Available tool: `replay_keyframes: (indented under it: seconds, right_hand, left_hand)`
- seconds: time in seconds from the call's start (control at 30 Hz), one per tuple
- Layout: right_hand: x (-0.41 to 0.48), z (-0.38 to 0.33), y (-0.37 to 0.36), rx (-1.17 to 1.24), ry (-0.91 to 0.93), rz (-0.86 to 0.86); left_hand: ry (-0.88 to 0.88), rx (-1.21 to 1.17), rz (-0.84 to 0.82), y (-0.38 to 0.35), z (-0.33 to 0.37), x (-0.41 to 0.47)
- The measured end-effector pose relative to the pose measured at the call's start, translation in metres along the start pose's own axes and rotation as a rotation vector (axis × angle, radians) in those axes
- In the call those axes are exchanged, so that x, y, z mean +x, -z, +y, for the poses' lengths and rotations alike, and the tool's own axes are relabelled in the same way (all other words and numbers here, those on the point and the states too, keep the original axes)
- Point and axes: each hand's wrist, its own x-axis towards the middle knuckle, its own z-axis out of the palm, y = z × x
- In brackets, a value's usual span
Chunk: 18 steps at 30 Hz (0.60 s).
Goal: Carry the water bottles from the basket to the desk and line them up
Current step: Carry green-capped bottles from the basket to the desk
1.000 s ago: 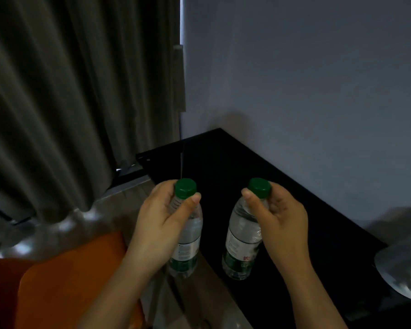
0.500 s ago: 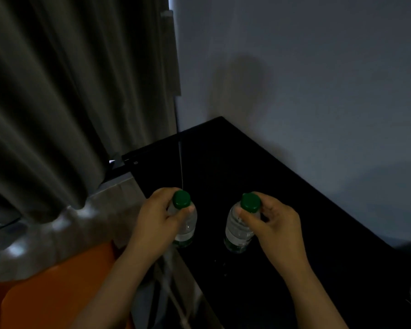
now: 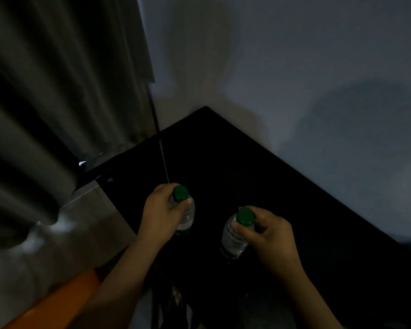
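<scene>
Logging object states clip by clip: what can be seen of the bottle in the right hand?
The bottle is small, clear plastic, with a green cap and a pale label, dark green at its base. It stands about upright on or just above the black desk; contact is unclear. The right hand pinches its neck under the cap. It is apart from the other bottle.

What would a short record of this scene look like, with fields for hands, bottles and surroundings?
left hand: grips left bottle near its green cap
right hand: grips right bottle near its cap
bottles: upright, apart, over the desk; contact with it unclear
desk: black, set in a corner
surroundings: curtain at left, wall behind
</scene>
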Motion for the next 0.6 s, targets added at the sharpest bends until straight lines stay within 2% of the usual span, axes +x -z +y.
replay_keyframes:
  seconds: [0.2, 0.4, 0.5, 0.6]
  right_hand:
    - [0.032, 0.01, -0.012, -0.02, 0.098, 0.033]
    - [0.055, 0.017, -0.019, 0.075, 0.027, 0.027]
    - [0.068, 0.021, -0.022, 0.023, 0.011, 0.033]
    - [0.083, 0.021, -0.027, -0.074, 0.061, 0.011]
  left_hand:
    - [-0.021, -0.028, -0.003, -0.005, -0.034, 0.047]
    - [-0.051, -0.092, -0.026, -0.006, -0.047, 0.067]
    - [-0.049, -0.083, -0.012, -0.006, -0.049, 0.074]
    - [-0.018, -0.089, -0.068, -0.001, -0.051, 0.083]
